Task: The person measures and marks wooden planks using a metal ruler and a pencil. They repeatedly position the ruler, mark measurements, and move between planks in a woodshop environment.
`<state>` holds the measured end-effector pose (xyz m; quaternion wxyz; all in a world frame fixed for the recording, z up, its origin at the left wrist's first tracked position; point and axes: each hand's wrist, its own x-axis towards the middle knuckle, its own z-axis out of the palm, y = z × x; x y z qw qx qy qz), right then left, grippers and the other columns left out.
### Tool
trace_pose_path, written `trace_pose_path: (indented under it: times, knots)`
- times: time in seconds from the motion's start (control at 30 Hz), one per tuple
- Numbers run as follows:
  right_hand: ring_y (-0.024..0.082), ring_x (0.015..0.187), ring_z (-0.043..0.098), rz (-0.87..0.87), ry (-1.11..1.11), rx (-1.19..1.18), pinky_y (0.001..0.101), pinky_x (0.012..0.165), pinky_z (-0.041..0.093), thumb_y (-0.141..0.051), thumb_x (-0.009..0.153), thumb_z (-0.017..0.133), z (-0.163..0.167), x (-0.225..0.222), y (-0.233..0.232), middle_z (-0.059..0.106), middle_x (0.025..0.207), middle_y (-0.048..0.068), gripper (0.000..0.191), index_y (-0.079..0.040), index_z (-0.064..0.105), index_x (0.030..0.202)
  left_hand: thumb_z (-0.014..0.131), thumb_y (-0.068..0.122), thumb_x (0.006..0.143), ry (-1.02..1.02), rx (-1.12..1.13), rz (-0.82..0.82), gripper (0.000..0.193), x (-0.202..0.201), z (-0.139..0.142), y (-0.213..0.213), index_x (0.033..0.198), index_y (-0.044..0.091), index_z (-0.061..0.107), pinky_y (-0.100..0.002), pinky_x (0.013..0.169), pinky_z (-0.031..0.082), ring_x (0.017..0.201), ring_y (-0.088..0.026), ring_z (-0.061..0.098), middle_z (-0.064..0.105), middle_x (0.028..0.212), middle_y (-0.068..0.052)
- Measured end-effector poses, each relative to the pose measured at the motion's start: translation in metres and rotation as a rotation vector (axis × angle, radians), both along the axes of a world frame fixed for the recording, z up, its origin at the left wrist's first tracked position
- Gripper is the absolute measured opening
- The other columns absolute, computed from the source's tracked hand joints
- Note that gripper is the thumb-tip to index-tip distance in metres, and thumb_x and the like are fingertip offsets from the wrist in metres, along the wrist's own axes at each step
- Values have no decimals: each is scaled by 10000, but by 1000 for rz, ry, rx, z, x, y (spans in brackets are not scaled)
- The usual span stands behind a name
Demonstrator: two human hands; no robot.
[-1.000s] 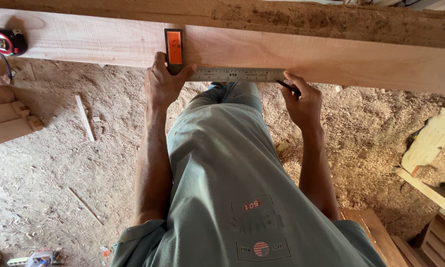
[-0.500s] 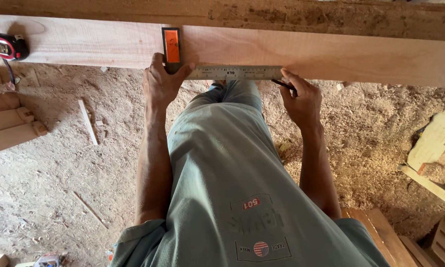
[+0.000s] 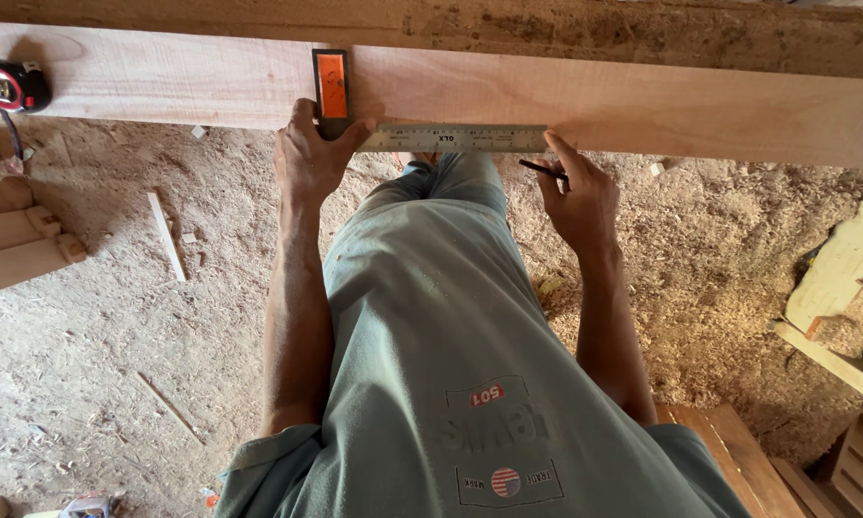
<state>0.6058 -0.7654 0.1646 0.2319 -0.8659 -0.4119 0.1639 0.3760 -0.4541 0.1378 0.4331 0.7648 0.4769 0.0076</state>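
Note:
A long pale wooden plank (image 3: pixel 662 101) runs across the top of the view. A try square lies on it, its orange and black handle (image 3: pixel 331 86) across the plank and its steel blade (image 3: pixel 455 138) along the near edge. My left hand (image 3: pixel 309 158) grips the handle's lower end and presses it to the plank. My right hand (image 3: pixel 577 192) holds a dark pencil (image 3: pixel 545 171) at the blade's right end, forefinger touching the blade tip.
A red and black tape measure (image 3: pixel 11 86) sits on the plank's far left. Sawdust covers the floor. Stacked timber pieces (image 3: pixel 14 235) lie at left, pale offcuts (image 3: pixel 839 278) and boards at right. A thin wood strip (image 3: pixel 166 235) lies on the floor.
The view has shifted slightly; both hands stay in place on the square and at the blade end.

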Motion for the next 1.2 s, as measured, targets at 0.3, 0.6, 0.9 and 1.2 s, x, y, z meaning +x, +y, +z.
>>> trace_pose_path:
  times: [0.3, 0.6, 0.9, 1.2]
  knots:
    - [166, 696, 738, -8, 15, 10, 275, 506, 563, -210, 1060, 711, -10, -3, -7, 781, 924, 139, 440, -14, 592, 1436, 818, 687, 830, -16, 16, -15, 683, 2, -5, -3, 971, 65, 574, -316, 447, 530, 502, -123, 609, 627, 663, -2]
    - [171, 722, 749, -15, 22, 4, 257, 492, 557, -191, 1062, 700, -10, -2, -10, 782, 942, 147, 410, 6, 604, 1408, 835, 662, 832, -18, 14, -6, 659, 9, -1, -3, 962, 67, 584, -312, 446, 518, 518, -126, 610, 629, 673, -9]
    - [168, 738, 751, 2, 4, 5, 251, 488, 547, -175, 1068, 692, -8, 0, -6, 781, 970, 170, 378, 20, 627, 1385, 835, 645, 825, -1, -17, 10, 646, 12, 5, -1, 948, 61, 588, -341, 473, 538, 551, -160, 660, 666, 674, -56]
    - [191, 807, 768, 23, -15, 55, 255, 582, 612, -124, 1068, 675, -15, 1, -10, 776, 994, 187, 307, 36, 667, 1330, 858, 571, 848, -55, -33, 3, 584, 8, 1, 0, 942, 61, 589, -323, 458, 528, 529, -145, 634, 671, 682, -54]
